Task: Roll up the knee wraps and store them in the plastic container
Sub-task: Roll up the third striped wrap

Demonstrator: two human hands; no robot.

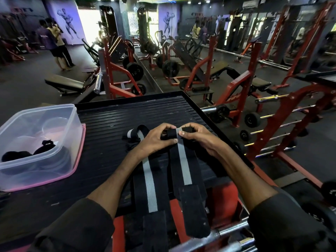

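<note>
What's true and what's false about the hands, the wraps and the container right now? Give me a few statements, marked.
1. The left hand and right hand both pinch the far end of the right wrap. True.
2. The left wrap is fully rolled. False: it lies stretched out, with only its far end looped.
3. The plastic container is closed. False: it is open and stands on its pink lid.
4. Dark bundles already lie in the container. True.

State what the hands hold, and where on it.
Left hand and right hand pinch the right-side knee wrap at its far end, where a roll begins.
</note>
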